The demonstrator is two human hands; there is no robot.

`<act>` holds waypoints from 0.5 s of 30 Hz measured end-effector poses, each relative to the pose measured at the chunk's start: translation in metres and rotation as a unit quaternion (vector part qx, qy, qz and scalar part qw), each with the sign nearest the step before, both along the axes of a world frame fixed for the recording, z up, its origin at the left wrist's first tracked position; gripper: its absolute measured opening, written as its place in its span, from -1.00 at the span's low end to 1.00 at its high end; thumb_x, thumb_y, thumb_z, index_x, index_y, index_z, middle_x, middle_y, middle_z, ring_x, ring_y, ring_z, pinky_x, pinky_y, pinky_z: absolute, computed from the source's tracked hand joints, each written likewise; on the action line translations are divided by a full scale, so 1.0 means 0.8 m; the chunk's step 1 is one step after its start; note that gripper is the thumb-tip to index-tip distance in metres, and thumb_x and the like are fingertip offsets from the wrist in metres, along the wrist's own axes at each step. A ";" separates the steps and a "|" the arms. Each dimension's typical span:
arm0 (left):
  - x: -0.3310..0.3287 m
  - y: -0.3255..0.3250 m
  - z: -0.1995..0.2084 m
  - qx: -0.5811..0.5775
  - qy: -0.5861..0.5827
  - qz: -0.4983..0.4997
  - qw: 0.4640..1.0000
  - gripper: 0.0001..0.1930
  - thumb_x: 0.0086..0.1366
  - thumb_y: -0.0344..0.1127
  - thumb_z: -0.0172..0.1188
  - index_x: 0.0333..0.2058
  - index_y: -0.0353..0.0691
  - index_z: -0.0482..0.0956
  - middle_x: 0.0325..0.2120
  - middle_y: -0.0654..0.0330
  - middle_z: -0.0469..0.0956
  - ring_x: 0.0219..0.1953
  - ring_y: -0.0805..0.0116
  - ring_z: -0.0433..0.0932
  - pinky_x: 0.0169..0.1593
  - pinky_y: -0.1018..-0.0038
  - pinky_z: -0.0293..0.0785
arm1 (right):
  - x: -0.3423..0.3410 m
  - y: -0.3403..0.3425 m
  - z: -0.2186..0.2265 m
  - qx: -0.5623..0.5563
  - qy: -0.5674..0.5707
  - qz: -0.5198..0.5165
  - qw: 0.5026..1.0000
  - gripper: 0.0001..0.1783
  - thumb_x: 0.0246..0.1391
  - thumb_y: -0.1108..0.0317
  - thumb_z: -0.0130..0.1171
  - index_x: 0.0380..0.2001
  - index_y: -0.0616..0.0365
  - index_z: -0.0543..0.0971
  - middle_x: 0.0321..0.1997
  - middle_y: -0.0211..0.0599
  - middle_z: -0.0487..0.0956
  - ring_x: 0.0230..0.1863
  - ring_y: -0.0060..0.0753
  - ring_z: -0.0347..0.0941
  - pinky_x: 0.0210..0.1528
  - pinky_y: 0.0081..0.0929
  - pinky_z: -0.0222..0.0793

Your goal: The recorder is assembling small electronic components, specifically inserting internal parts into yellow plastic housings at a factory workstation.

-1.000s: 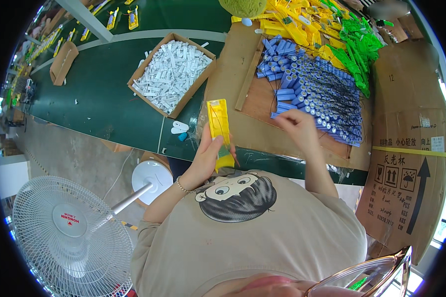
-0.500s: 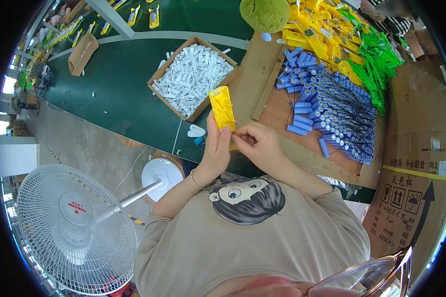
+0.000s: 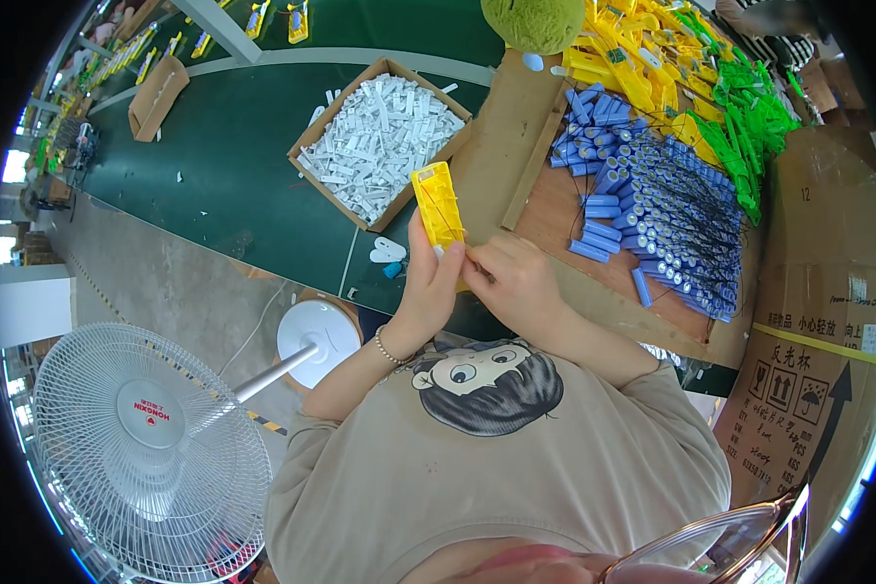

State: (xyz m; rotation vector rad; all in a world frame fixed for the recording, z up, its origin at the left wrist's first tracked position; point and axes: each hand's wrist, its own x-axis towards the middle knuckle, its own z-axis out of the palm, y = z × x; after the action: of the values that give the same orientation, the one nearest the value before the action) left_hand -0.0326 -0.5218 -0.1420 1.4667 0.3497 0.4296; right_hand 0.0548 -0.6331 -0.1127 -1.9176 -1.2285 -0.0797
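Observation:
A yellow plastic housing (image 3: 437,202), its open hollow side facing up with thin dark and red wires inside, stands tilted in my left hand (image 3: 428,282). My left fingers and thumb are wrapped round its lower part. At the housing's lower right corner, my right hand (image 3: 516,280) is closed in a pinch; whatever lies between those fingertips is too small or hidden to name. Just left of my left hand, white oval plastic pieces (image 3: 387,251) and a small blue piece (image 3: 392,271) lie on the green table (image 3: 234,180).
Beyond my hands sits a cardboard box (image 3: 329,195) of small white parts. To the right are blue cylindrical batteries (image 3: 652,224) with black wires, then heaped yellow housings (image 3: 633,58) and green housings (image 3: 749,127). A white fan (image 3: 151,428) stands left, a large carton (image 3: 818,253) right.
My view has shifted slightly. The housing stays in my left hand, and my right fingers remain at its lower corner, with the right hand turned a little more knuckles-up.

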 end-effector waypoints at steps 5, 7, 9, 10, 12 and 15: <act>0.003 -0.003 0.000 -0.073 0.007 -0.014 0.997 -0.43 0.32 -0.53 -0.19 0.27 -0.22 -0.11 -0.03 0.09 0.30 -0.03 0.39 0.35 0.09 0.47 0.29 | -0.002 -0.004 0.003 -0.037 -0.039 0.054 0.997 -0.85 -0.13 0.36 0.25 -0.62 0.11 0.48 -0.60 -0.33 0.42 -0.51 -0.27 0.42 -0.44 -0.31 0.30; 0.002 -0.003 0.003 -0.058 0.034 -0.016 0.998 -0.45 0.32 -0.54 -0.22 0.26 -0.21 -0.09 -0.07 0.10 0.34 -0.06 0.40 0.38 0.06 0.47 0.32 | 0.002 -0.006 0.000 -0.035 -0.034 0.064 0.997 -0.86 -0.12 0.36 0.24 -0.61 0.11 0.49 -0.59 -0.34 0.42 -0.52 -0.27 0.42 -0.45 -0.32 0.30; 0.006 -0.005 0.004 -0.081 0.036 -0.021 0.996 -0.48 0.31 -0.54 -0.18 0.22 -0.29 -0.06 -0.12 0.10 0.33 -0.09 0.39 0.37 0.04 0.46 0.31 | 0.006 -0.011 -0.001 -0.033 -0.028 0.073 0.996 -0.87 -0.11 0.36 0.23 -0.60 0.11 0.50 -0.59 -0.35 0.43 -0.52 -0.27 0.42 -0.46 -0.33 0.29; 0.008 -0.005 0.002 -0.076 0.033 -0.028 0.996 -0.48 0.31 -0.54 -0.19 0.22 -0.28 -0.06 -0.13 0.10 0.33 -0.13 0.39 0.40 0.01 0.45 0.35 | 0.008 -0.014 -0.001 -0.058 -0.018 0.080 0.995 -0.90 -0.10 0.36 0.22 -0.55 0.12 0.52 -0.57 -0.34 0.45 -0.49 -0.25 0.44 -0.43 -0.32 0.32; 0.009 -0.005 0.001 -0.073 0.031 -0.036 0.996 -0.48 0.31 -0.55 -0.20 0.22 -0.28 -0.06 -0.14 0.10 0.33 -0.17 0.39 0.42 -0.03 0.45 0.38 | 0.015 -0.024 0.006 -0.084 -0.007 0.086 0.993 -0.90 -0.09 0.36 0.22 -0.51 0.13 0.55 -0.55 -0.33 0.48 -0.46 -0.23 0.46 -0.41 -0.32 0.34; 0.006 0.003 0.002 -0.153 0.026 -0.057 0.986 -0.47 0.30 -0.55 -0.22 0.23 -0.26 -0.09 -0.18 0.10 0.33 -0.29 0.40 0.45 -0.15 0.44 0.47 | 0.047 -0.064 0.017 -0.127 0.105 -0.058 0.985 -0.82 -0.11 0.39 0.25 -0.37 0.20 0.58 -0.44 -0.19 0.53 -0.37 -0.11 0.49 -0.32 -0.31 0.39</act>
State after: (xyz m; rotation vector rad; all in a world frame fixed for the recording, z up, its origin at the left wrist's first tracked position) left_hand -0.0281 -0.5194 -0.1400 1.1922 0.3533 0.2336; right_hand 0.0922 -0.6840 -0.0991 -2.1549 -1.0240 0.2251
